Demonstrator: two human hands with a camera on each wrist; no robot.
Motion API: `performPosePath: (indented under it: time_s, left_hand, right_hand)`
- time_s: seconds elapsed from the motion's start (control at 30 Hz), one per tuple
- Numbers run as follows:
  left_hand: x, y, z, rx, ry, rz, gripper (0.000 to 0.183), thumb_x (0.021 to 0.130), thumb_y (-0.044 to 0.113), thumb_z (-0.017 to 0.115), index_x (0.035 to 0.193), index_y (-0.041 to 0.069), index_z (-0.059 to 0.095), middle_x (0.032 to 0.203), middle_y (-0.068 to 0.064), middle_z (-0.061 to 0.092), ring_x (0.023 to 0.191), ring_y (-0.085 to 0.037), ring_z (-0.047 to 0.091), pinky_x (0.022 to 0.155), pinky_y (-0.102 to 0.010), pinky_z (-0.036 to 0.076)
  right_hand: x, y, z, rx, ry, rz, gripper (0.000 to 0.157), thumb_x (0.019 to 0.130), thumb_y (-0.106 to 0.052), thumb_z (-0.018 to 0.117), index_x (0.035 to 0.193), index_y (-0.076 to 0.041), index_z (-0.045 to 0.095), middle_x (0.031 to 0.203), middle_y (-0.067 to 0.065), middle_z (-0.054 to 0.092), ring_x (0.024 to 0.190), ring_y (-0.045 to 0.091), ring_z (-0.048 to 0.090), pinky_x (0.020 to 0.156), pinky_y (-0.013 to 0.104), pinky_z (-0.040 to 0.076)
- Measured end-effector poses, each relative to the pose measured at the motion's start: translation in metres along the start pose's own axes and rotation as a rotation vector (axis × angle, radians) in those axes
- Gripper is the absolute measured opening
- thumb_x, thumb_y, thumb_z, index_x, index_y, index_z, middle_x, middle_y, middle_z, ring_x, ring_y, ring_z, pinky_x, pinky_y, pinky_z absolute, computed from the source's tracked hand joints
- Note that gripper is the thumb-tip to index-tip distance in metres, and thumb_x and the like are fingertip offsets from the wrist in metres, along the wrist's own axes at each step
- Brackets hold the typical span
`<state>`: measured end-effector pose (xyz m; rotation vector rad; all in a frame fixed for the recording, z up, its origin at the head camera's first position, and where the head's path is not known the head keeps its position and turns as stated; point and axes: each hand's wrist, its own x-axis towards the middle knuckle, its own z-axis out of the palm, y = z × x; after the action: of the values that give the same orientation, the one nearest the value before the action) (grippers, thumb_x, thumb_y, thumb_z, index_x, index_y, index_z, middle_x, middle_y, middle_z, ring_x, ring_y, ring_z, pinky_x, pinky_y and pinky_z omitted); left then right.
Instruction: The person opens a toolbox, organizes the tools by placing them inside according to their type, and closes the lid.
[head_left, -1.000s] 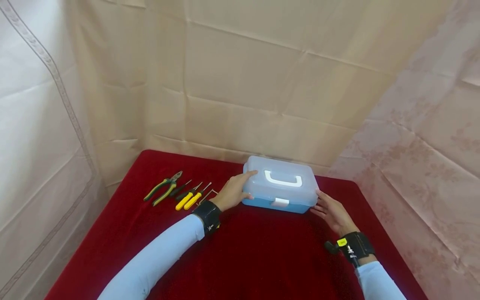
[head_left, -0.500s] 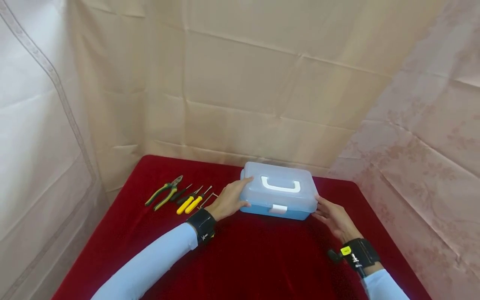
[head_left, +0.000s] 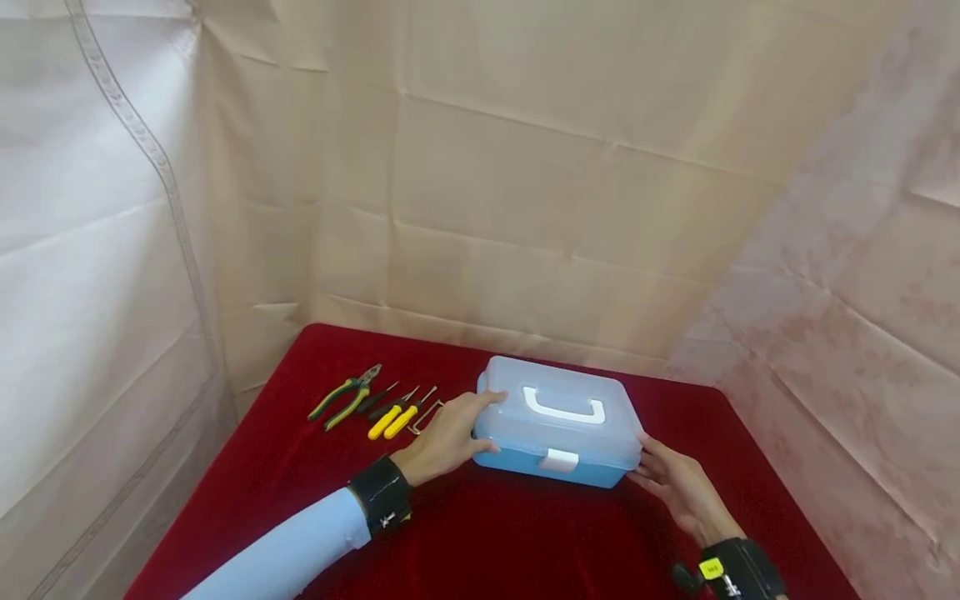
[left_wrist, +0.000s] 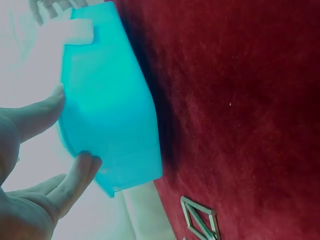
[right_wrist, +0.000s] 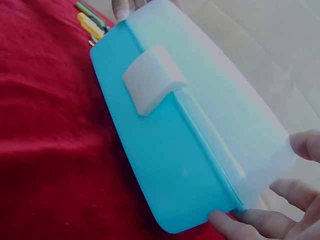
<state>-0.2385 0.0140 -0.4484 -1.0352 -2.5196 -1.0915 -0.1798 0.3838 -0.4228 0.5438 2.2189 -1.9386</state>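
A toolbox (head_left: pixel 510 429) with a light blue base and a frosted clear lid stands between my two hands, toward the back of the table. Its lid is down, and the white handle (head_left: pixel 528 398) lies on top. On the front, a white latch (right_wrist: pixel 152 80) overlaps the base. My left hand (head_left: pixel 445 437) grips the left end, thumb at the front corner and fingers over the lid and end. At the opposite end, my right hand (head_left: pixel 684 493) holds the right corner, with the thumb on the lid and other fingers (right_wrist: pixel 265 221) lower, by the rim and base.
Left of the box lie pliers (head_left: pixel 366 392) with green and yellow handles, two yellow-handled screwdrivers (head_left: pixel 385 422), dark-handled tools and bent hex keys (left_wrist: pixel 202 220). Red cloth (head_left: pixel 525 542) covers the table. Curtains (head_left: pixel 525 208) hang behind and at both sides.
The toolbox has come nearer to me across the table, with both hands staying on its ends. The head view has also tilted up a little. The loose tools stay put.
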Motion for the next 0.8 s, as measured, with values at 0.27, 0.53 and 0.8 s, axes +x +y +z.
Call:
performPosePath:
  time_s: [0.27, 0.53, 0.8]
  left_hand:
    - [-0.018, 0.002, -0.025, 0.078, 0.023, 0.013, 0.071, 0.079, 0.036, 0.078, 0.143, 0.019, 0.050, 0.116, -0.004, 0.058, 0.091, -0.013, 0.050, 0.074, -0.023, 0.046]
    - [-0.037, -0.002, -0.030, 0.032, 0.010, 0.022, 0.068, 0.081, 0.033, 0.078, 0.140, 0.015, 0.052, 0.110, -0.005, 0.052, 0.083, -0.019, 0.055, 0.068, -0.018, 0.047]
    - [-0.048, 0.002, -0.027, 0.012, 0.007, 0.022, 0.067, 0.082, 0.033, 0.077, 0.141, 0.015, 0.051, 0.109, -0.006, 0.051, 0.077, -0.020, 0.056, 0.066, -0.018, 0.047]
  right_hand:
    - [-0.020, -0.005, 0.018, -0.094, -0.022, -0.087, 0.082, 0.090, -0.058, 0.058, 0.152, -0.007, 0.037, 0.146, 0.021, 0.043, 0.118, 0.032, 0.057, 0.096, 0.047, 0.042]
    - [-0.034, -0.002, 0.032, -0.190, 0.003, -0.105, 0.088, 0.087, -0.062, 0.059, 0.151, -0.005, 0.038, 0.146, 0.020, 0.044, 0.119, 0.030, 0.058, 0.094, 0.043, 0.044]
    - [-0.038, 0.000, 0.032, -0.187, 0.013, -0.094, 0.088, 0.086, -0.063, 0.059, 0.152, -0.007, 0.037, 0.146, 0.019, 0.043, 0.121, 0.030, 0.056, 0.093, 0.043, 0.045]
